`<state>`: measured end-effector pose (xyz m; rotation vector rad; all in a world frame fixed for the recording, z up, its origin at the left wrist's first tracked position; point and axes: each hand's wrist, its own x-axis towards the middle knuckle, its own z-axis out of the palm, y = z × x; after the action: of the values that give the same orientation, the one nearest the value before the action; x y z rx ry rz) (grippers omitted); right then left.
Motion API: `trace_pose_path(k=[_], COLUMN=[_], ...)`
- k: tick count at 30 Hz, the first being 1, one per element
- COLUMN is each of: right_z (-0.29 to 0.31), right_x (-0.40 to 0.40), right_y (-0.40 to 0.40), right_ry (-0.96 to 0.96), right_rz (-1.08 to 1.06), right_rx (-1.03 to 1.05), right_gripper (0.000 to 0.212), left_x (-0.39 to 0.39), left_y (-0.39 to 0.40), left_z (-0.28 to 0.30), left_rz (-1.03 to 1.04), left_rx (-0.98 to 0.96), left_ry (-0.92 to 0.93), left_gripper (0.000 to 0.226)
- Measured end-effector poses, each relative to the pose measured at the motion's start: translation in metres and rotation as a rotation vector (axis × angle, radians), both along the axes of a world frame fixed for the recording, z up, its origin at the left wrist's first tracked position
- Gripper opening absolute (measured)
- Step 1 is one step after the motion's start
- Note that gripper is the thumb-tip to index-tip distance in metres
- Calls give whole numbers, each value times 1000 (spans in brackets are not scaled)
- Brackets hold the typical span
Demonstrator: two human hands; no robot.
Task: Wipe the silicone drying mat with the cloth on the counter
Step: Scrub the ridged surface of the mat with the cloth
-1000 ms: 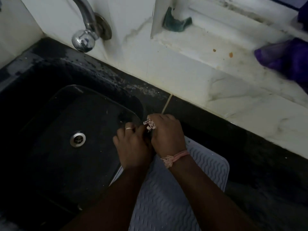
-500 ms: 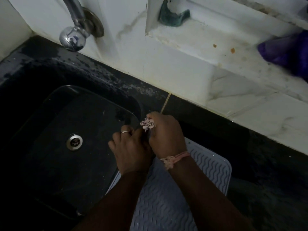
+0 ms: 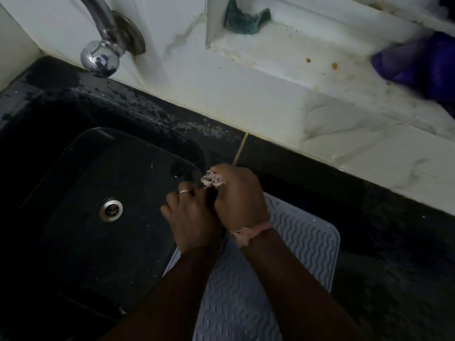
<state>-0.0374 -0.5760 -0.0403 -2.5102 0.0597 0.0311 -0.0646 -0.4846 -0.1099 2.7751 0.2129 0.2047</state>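
A: Head view, centre frame, what's w/ the hands?
B: Both fists pressed side by side. Right hand (image 3: 240, 198) is curled tight round a small pale cloth (image 3: 212, 180); only a crumpled bit pokes out at the top of the fist. Left hand (image 3: 190, 217) has its fingers curled too, touching the right at the thumb side. Can't tell if it has hold of the cloth; its palm side is hidden.
A: Mat?
B: Grey silicone drying mat (image 3: 305, 244), wavy ribs, lower centre-right, flat on the dark counter (image 3: 394, 242), just beside the sink edge. Forearms cross over its left part. The hands sit at its upper-left corner, at the sink rim.
A: Rest of frame?
B: Black sink (image 3: 81, 217) fills the left, steel drain (image 3: 110, 209) mid-left. Chrome tap (image 3: 101, 52) upper left. White marble ledge (image 3: 295, 77) runs across the top to the right, w/ a teal scrap (image 3: 243, 20) top centre and a purple fabric (image 3: 423, 62) upper right. Pink thread band (image 3: 256, 230) on the right wrist, ring (image 3: 184, 191) on a left finger.
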Motion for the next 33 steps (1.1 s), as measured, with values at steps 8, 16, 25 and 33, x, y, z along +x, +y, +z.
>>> trace_pose_path(k=[8, 16, 25, 33], right_z=[-6, -5, -14, -6], right_x=[-11, 8, -37, -23], right_y=[-45, -5, -64, -37], right_ry=[161, 32, 148, 7], right_rz=[-12, 31, -65, -37], right_rx=[-261, -125, -296, -177], right_gripper=[11, 25, 15, 17], left_x=[-1, -1, 2, -5], left_y=[-3, 0, -3, -15], left_z=[7, 3, 0, 11], left_rz=[57, 14, 58, -53], left_rx=[-45, 8, -36, -17], left_ry=[22, 47, 19, 66], left_gripper=[25, 15, 28, 44])
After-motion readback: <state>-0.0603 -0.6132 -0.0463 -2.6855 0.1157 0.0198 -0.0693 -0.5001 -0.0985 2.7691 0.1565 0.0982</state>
